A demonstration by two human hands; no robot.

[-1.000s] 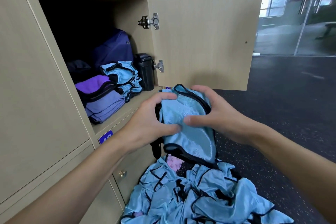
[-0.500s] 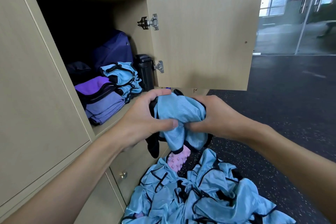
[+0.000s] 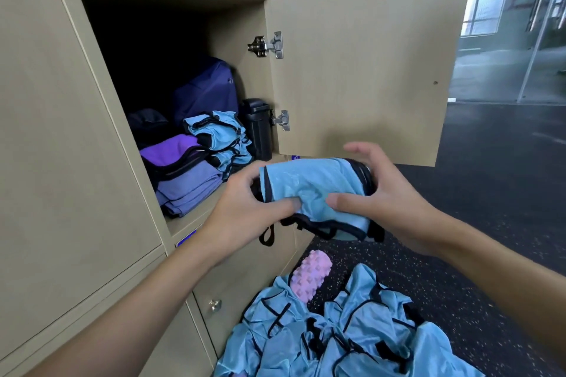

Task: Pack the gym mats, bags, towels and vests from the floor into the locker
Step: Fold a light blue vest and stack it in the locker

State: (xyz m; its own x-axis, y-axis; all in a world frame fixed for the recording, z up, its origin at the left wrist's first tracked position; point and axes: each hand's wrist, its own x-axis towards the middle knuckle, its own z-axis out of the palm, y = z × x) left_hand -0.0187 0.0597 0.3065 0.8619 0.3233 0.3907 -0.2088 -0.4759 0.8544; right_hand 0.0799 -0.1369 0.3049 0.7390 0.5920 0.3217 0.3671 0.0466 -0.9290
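Vest [image 3: 309, 190] folded small, pinched by the fingers [image 3: 243, 174] of my left hand [image 3: 245, 214] and right hand [image 3: 395, 193], hangs just outside the locker [image 3: 242, 21]. Packing it seems the step; next I should reach in and lay it flat on the stack [image 3: 219, 138].

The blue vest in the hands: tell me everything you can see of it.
The blue vest is light-blue, slightly shiny fabric with black trim, folded into a compact bundle lying roughly level. Black edging and a loop hang from its underside. The left hand grips its left end, the right hand cups its right end, thumbs pressing the front. It is held in air before the open locker.
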